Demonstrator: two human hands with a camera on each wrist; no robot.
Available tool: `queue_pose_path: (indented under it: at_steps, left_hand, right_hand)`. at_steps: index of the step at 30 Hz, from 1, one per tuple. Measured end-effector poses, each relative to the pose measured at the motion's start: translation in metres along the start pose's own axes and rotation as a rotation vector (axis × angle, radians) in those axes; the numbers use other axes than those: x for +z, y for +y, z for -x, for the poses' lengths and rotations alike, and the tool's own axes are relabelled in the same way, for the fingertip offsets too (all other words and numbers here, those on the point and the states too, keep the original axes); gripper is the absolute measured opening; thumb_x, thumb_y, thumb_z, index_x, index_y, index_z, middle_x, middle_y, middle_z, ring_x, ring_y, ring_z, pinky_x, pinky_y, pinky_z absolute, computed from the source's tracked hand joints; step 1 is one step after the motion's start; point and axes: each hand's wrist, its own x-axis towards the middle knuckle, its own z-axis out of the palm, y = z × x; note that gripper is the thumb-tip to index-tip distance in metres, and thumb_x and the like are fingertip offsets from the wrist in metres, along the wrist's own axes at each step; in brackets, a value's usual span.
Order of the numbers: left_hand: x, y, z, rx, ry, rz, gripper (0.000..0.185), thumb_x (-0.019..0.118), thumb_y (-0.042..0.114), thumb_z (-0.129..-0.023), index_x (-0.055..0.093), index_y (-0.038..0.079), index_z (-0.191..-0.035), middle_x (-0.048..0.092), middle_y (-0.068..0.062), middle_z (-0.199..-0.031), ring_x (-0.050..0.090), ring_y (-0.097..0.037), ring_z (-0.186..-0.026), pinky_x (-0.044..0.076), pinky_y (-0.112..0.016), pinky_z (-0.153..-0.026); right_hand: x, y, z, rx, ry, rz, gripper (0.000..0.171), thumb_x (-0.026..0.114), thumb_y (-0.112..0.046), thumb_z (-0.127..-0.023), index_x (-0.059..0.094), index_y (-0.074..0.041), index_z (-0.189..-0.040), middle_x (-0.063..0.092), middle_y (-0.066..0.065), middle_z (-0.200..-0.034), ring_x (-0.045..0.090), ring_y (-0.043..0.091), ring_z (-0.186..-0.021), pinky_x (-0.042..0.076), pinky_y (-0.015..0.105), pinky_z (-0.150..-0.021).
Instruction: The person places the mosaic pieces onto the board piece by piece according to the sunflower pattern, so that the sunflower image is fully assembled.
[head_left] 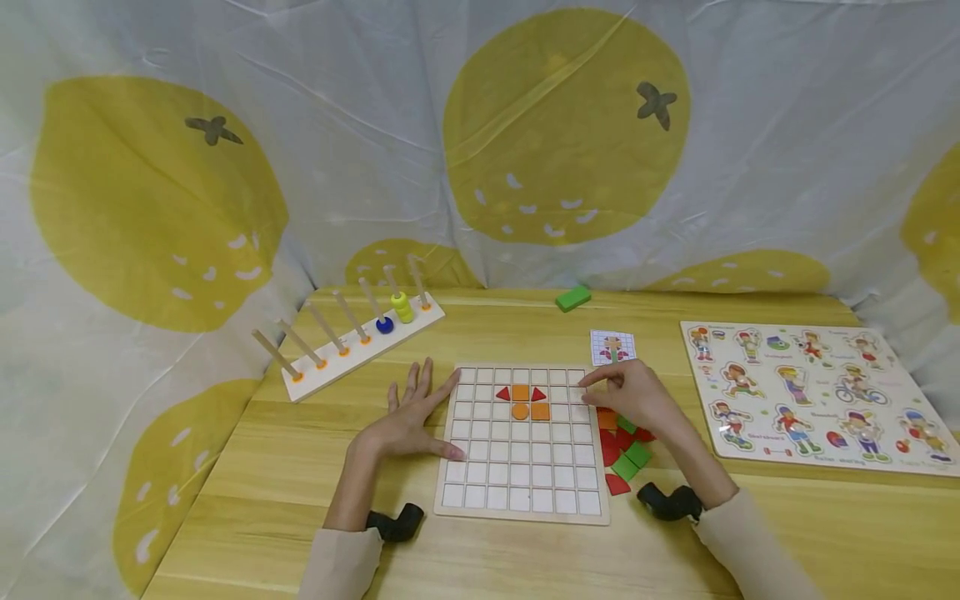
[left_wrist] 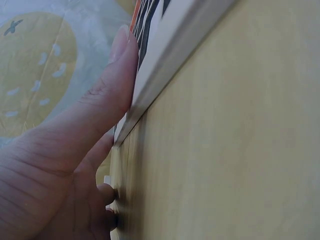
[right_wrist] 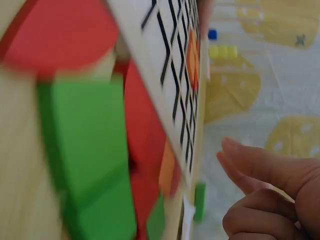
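Pointing outward: red triangles (head_left: 503, 394) on grid board (head_left: 497, 452); left hand (head_left: 400, 427) splayed; right hand (head_left: 634, 393) grip unclear.

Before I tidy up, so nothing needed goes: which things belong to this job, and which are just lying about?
In use:
grid board
placed pieces
loose pieces beside it
probably the pattern card

Lying about, apparently:
peg stand
picture puzzle
green block

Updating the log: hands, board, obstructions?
Left hand at board, left edge. Right hand at right edge, no piece visible. Five pieces on board. Loose pieces alongside, apparently not blocking.
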Motion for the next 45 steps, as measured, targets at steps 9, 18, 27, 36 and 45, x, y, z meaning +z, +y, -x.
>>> queue_pose_path:
  at_steps: [9, 18, 27, 36, 45]
  left_hand:
    - [0.000, -0.001, 0.000, 0.002, -0.004, 0.001, 0.120, 0.081, 0.055, -0.066, 0.006, 0.029, -0.156, -0.025, -0.018, -0.158, -0.027, -0.040, -0.145, -0.017, -0.069, -0.110]
    - [-0.001, -0.001, -0.001, -0.006, -0.003, -0.008, 0.120, 0.081, 0.055, -0.066, 0.005, 0.030, -0.156, -0.025, -0.018, -0.159, -0.027, -0.040, -0.145, -0.017, -0.068, -0.111]
    - [-0.001, -0.001, 0.001, -0.010, 0.000, 0.001, 0.120, 0.081, 0.056, -0.066, 0.006, 0.029, -0.156, -0.025, -0.019, -0.158, -0.027, -0.040, -0.145, -0.017, -0.069, -0.110]
    - [-0.001, -0.001, -0.001, -0.007, -0.003, 0.002, 0.120, 0.081, 0.056, -0.066, 0.006, 0.030, -0.156, -0.025, -0.017, -0.159, -0.026, -0.039, -0.146, -0.017, -0.068, -0.111]
    - [-0.001, 0.001, 0.000, -0.010, -0.007, 0.002, 0.120, 0.081, 0.055, -0.066, 0.006, 0.030, -0.156, -0.025, -0.018, -0.159, -0.026, -0.039, -0.146, -0.016, -0.069, -0.111]
  right_hand:
    - [-0.052, 0.043, 0.016, 0.096, 0.014, 0.054, 0.024, 0.074, -0.024, -0.084, 0.074, -0.011, -0.104, 0.031, -0.005, -0.054, 0.030, 0.011, -0.047, 0.027, 0.026, -0.043]
    - [-0.064, 0.059, 0.016, 0.147, 0.013, 0.051, 0.030, 0.079, -0.020, -0.078, 0.073, -0.005, -0.103, 0.037, -0.005, -0.052, 0.030, 0.012, -0.049, 0.029, 0.028, -0.047]
    - [-0.049, 0.054, 0.011, 0.077, 0.013, 0.076, 0.023, 0.075, -0.016, -0.082, 0.073, -0.007, -0.102, 0.033, -0.005, -0.053, 0.029, 0.011, -0.046, 0.027, 0.025, -0.043]
    - [-0.048, 0.052, 0.013, 0.080, 0.046, 0.110, 0.024, 0.078, -0.021, -0.080, 0.073, -0.007, -0.098, 0.032, -0.005, -0.052, 0.028, 0.011, -0.045, 0.025, 0.024, -0.042]
    - [-0.048, 0.052, 0.013, 0.062, 0.037, 0.081, 0.023, 0.079, -0.020, -0.079, 0.075, -0.008, -0.098, 0.032, -0.003, -0.054, 0.028, 0.011, -0.047, 0.025, 0.025, -0.042]
